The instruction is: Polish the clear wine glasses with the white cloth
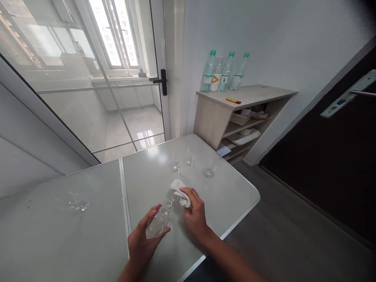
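A clear stemmed glass (158,225) is held by its bowl in my left hand (143,239), thumb and fingers curved round it. It is tilted, with its foot pointing away toward the cloth. My right hand (195,209) is closed on a bunched white cloth (182,194), close beside the foot of the glass. From this angle I cannot tell whether cloth and foot touch. Beyond my hands, a small group of clear glasses stands on the table, one of them a glass (209,172) with a small mark at its base.
Another clear glass (84,206) is on the left half of the grey table (100,243), past a metal seam. Several plastic bottles (225,74) and a yellow-red object (233,100) stand on a wooden shelf unit (211,113). A glass door (129,102) borders the far side.
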Demonstrator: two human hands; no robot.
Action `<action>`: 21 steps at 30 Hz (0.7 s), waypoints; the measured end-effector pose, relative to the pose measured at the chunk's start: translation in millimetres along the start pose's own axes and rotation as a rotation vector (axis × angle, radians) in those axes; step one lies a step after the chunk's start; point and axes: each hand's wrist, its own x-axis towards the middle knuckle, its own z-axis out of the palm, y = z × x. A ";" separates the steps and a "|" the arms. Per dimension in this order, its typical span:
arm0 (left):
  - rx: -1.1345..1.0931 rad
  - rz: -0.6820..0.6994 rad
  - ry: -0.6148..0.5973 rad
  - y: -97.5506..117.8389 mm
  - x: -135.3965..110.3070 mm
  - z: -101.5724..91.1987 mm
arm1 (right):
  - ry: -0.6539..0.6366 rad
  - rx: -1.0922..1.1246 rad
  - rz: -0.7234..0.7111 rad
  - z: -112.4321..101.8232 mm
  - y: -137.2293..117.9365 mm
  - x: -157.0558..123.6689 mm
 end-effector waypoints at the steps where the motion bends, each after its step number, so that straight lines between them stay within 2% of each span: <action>1: -0.052 -0.074 0.022 1.2 0.8 0.2 | -0.082 0.046 -0.032 0.8 -8.0 -3.8; 3: -0.219 -0.194 0.065 2.1 0.5 1.5 | -0.298 0.167 -0.033 7.5 -22.6 -11.8; 5: -0.378 -0.272 0.108 0.8 -2.0 2.9 | -0.406 0.210 -0.036 16.8 -32.4 -17.1; 7: -0.459 -0.334 0.125 -2.0 -4.4 2.7 | -0.416 0.169 -0.067 21.7 -36.0 -17.5; 9: -0.471 -0.370 0.119 -5.3 -4.3 -0.1 | -0.383 0.115 -0.118 17.8 -34.7 -13.2; 12: -0.414 -0.383 0.146 -9.4 0.9 -7.4 | -0.295 -0.006 -0.157 -2.7 -31.6 -4.7; 13: -0.392 -0.380 0.155 -10.4 3.2 -10.0 | -0.303 -0.076 -0.153 -10.6 -31.6 -3.2; 14: -0.376 -0.381 0.156 -11.2 5.3 -12.1 | -0.353 -0.168 -0.145 -17.6 -32.1 -2.8; 17: -0.360 -0.377 0.130 -12.4 8.2 -14.7 | -0.653 -0.519 -0.152 -26.4 -32.2 -9.3; 19: -0.336 -0.361 0.089 -11.7 7.3 -12.7 | -0.810 -0.713 -0.190 -21.8 -27.8 -17.7; 21: -0.284 -0.324 0.036 -9.5 5.7 -8.8 | -0.875 -0.808 -0.234 -13.3 -20.5 -26.3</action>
